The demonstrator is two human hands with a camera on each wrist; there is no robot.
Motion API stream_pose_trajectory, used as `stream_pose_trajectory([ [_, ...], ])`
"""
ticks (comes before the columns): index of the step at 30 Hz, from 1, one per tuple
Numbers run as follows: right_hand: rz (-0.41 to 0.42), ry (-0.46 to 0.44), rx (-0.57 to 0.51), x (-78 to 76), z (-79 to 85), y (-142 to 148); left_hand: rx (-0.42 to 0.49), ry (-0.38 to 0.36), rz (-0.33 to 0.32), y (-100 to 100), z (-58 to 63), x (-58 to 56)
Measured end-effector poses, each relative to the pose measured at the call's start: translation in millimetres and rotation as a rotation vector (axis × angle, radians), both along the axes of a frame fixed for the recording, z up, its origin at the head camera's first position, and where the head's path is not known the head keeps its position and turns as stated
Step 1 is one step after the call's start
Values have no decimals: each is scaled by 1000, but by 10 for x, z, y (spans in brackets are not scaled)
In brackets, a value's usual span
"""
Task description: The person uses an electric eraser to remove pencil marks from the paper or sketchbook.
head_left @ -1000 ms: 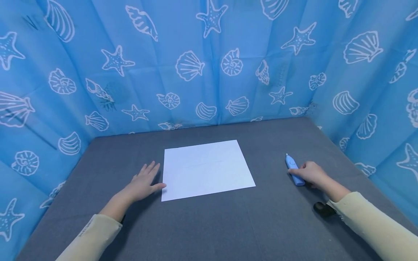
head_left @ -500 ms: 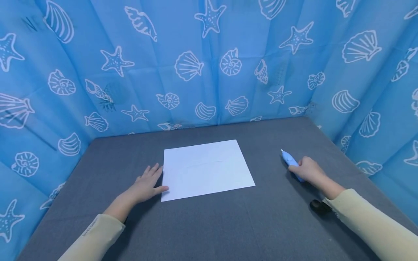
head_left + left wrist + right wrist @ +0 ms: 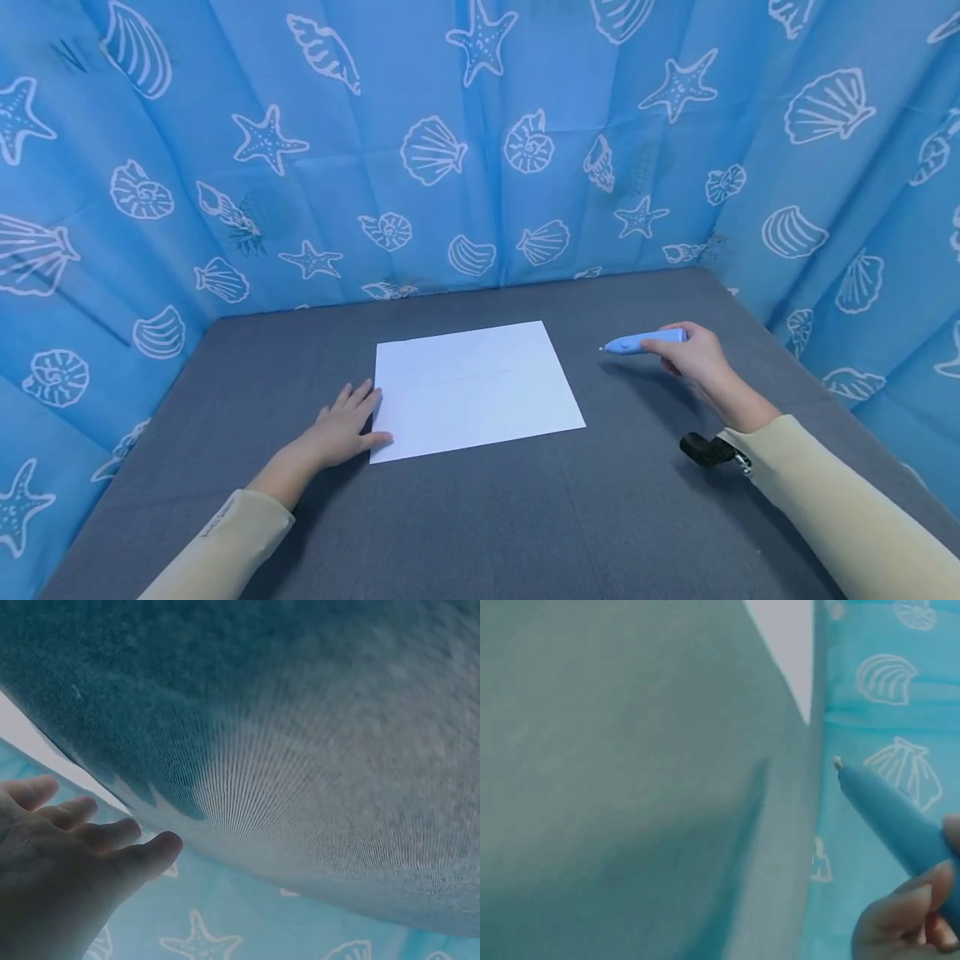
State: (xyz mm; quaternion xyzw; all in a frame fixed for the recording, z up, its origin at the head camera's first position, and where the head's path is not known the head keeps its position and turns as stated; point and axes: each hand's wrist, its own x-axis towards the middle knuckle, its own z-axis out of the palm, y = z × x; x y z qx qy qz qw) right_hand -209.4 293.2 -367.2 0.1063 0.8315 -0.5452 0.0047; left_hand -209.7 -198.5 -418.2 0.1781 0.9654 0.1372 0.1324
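Note:
A white sheet of paper with a faint thin line across it lies on the grey cloth. My left hand is spread flat at the sheet's left edge, fingertips and thumb overlapping it. In the left wrist view, the left hand's fingers are straight and apart. To the right of the sheet, my right hand grips a blue pen-shaped electric eraser between thumb and fingers. Its small white tip points left toward the paper, and a shadow falls on the cloth below. The right wrist view shows the electric eraser tip-up beside the fingers.
The grey cloth-covered table reaches back to a blue curtain with white shells and starfish. The curtain also runs along both sides. A black wrist-worn piece hangs beneath the right sleeve.
My right hand has lifted the electric eraser off the cloth and moved it up and left, turning its tip from pointing away to pointing left. My left hand has slid slightly right onto the paper.

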Motion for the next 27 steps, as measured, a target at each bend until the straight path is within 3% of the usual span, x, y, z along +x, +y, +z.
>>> stream_pose_trajectory([
  [9,-59,3,-534,-194,72,-163,-12,-16,5,19,-4,-5],
  [12,-77,1,-570,-255,33,-206,-11,-21,5,35,-4,1],
  [16,-98,-53,-474,-314,2,-286,-10,-29,9,50,13,20],
  [19,-81,-89,-460,-345,4,-361,-8,-34,18,50,36,27],
  [27,45,-64,-700,-410,39,-498,-28,-43,22,45,71,11],
])
